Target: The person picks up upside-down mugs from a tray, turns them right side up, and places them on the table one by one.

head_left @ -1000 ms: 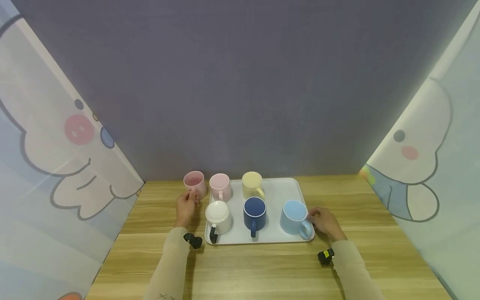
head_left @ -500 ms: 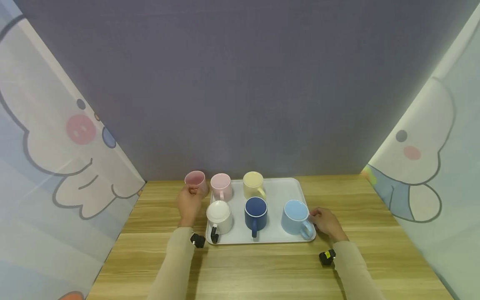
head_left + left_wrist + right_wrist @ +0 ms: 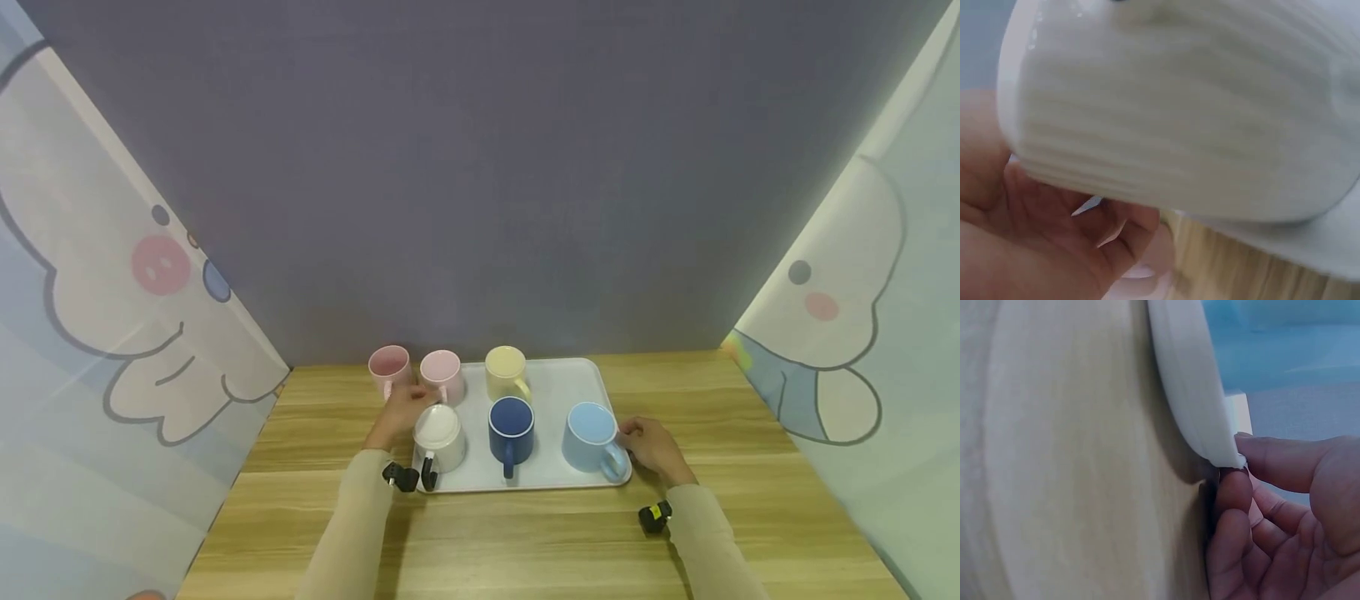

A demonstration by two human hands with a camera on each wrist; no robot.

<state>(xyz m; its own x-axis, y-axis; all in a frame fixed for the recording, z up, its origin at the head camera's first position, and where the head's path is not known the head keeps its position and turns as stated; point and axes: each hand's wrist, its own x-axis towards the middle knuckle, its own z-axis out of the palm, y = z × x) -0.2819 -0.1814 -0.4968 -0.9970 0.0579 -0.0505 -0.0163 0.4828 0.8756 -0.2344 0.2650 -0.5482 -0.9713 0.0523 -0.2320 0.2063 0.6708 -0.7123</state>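
Observation:
In the head view my left hand [image 3: 405, 410] reaches between the white mug [image 3: 439, 439] and two pink mugs, its fingertips close to the handle of the pink mug on the tray [image 3: 441, 373]. In the left wrist view the white mug [image 3: 1179, 112] hides part of that hand [image 3: 1054, 231]; its visible fingers are loosely bent with nothing seen in them. The other pink mug [image 3: 391, 367] stands upright left of the tray. My right hand [image 3: 651, 446] pinches the rim of the white tray [image 3: 1194, 387] between thumb and fingers, beside the light blue mug [image 3: 590, 437].
On the tray [image 3: 558, 375] a yellow mug [image 3: 505, 375] and a dark blue mug [image 3: 511, 431] also stand upside down. The wooden table [image 3: 517, 542] ends at a grey wall [image 3: 480, 208] behind, with cartoon-printed panels on both sides.
My left hand has let go of the pink mug beside the tray and moved right, towards the pink mug on the tray. The right hand stays at the tray rim.

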